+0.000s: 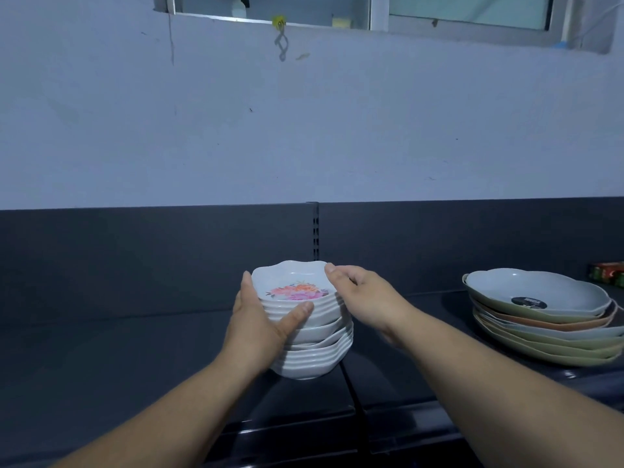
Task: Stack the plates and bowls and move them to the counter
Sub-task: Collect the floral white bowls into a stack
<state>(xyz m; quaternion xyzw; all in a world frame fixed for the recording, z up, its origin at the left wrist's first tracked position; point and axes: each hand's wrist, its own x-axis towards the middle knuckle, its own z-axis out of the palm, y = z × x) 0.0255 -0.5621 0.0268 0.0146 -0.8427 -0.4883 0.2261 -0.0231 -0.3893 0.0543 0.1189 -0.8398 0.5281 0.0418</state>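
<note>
1. Bowl stack [314,346]: white, scalloped rims, pink and orange flower print inside the top bowl. It stands at the middle of the dark counter [135,359], right beside the seam between two panels.
2. Left hand [260,319] grips the bowl stack on its left side, thumb laid across the front, fingers round the back.
3. Right hand [364,298] holds the right side, thumb tip on the top rim, fingers curled down the flank and partly hidden.
4. Plates [540,332]: a second pile well to the right on the same counter, in green, orange and grey-blue.
5. Surface is matt black; a dark back panel [135,251] rises behind it, split by a slotted upright [315,231].
6. Wall [304,130] above is pale and scuffed; metal-framed window [466,10] at the top, yellow clip [278,21] hanging from its sill.
7. Round black label [528,301] on the top plate: writing too blurred to read. Red and green box [607,273] at the far right edge: print unreadable.
</note>
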